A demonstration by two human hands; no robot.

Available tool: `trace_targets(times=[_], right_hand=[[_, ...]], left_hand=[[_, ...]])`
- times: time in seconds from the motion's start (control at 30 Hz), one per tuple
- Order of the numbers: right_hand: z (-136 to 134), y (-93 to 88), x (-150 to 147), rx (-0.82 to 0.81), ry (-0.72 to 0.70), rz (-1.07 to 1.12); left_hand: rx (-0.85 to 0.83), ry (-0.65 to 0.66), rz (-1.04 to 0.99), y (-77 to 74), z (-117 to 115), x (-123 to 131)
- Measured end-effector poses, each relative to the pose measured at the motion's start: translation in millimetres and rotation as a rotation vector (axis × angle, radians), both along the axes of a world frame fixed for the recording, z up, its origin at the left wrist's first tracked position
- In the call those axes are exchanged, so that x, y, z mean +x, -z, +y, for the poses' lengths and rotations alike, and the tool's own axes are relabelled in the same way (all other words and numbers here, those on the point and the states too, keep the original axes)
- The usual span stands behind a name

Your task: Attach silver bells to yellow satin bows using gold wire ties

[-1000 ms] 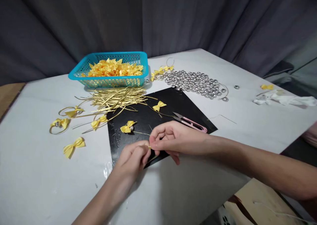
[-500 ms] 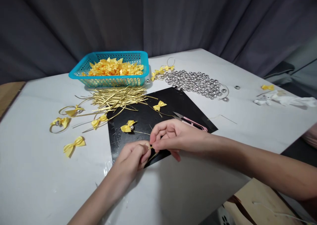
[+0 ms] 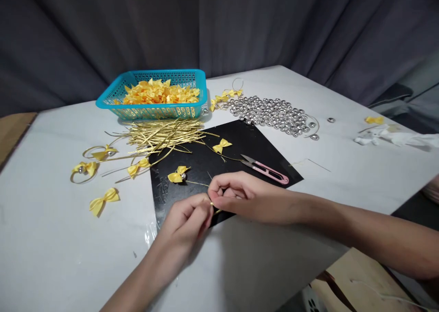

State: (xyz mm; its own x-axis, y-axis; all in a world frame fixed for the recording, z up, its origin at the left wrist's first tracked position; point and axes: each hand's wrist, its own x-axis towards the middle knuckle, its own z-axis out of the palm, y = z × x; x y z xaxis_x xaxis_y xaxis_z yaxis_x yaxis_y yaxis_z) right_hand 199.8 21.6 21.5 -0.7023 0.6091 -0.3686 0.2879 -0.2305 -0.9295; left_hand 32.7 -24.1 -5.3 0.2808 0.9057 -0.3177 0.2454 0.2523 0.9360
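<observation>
My left hand [image 3: 187,220] and my right hand [image 3: 240,195] meet over the near edge of a black mat [image 3: 219,165]. Both pinch a short gold wire tie [image 3: 215,207] between thumb and fingers. A yellow bow with a silver bell [image 3: 177,175] lies on the mat just beyond my hands. Another yellow bow [image 3: 221,145] lies farther back on the mat. Pink thread snips [image 3: 265,169] rest on the mat to the right of my right hand.
A teal basket [image 3: 154,113] full of yellow bows stands at the back. A heap of gold wire ties [image 3: 164,133] lies before it. Silver bells [image 3: 270,113] are piled at the back right. Finished bows [image 3: 103,201] lie at the left. White cloth [image 3: 394,137] lies far right.
Both hands have shifted slightly toward me and the right hand's fingers have curled in tighter around the wire tie. Nothing else on the table has moved.
</observation>
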Motion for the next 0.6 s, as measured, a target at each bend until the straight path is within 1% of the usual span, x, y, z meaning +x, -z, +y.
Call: trace_targets(times=[0.1,0.17,0.23,0.3,0.33,0.4,0.47,0.53,0.6], right_hand=[[0,0.2,2,0.037,-0.014,0.060],[1,0.5,4,0.067,-0.003,0.065],[1,0.8,5,0.094,0.008,0.044],[2,1.4,5,0.126,0.011,0.008],[2,1.8,5,0.140,0.011,-0.008],[2,2.6,4,0.162,0.013,-0.035],[2,3.1,3,0.189,0.015,-0.056],[2,3.2,2,0.239,0.022,-0.081],[2,3.3,2,0.311,0.043,-0.111]], left_hand=[[0.172,-0.078,0.036,-4.1,-2,-5],[0.301,-0.205,0.040,-6.3,-2,-9],[0.404,-0.377,0.084,-6.6,0,-15],[0.456,-0.510,0.220,-4.3,6,-23],[0.459,-0.532,0.322,-2.2,10,-27],[0.430,-0.471,0.553,3.0,17,-35],[0.434,-0.389,0.691,7.6,23,-40],[0.437,-0.337,0.663,9.8,25,-41],[0.368,-0.317,0.525,8.9,24,-39]])
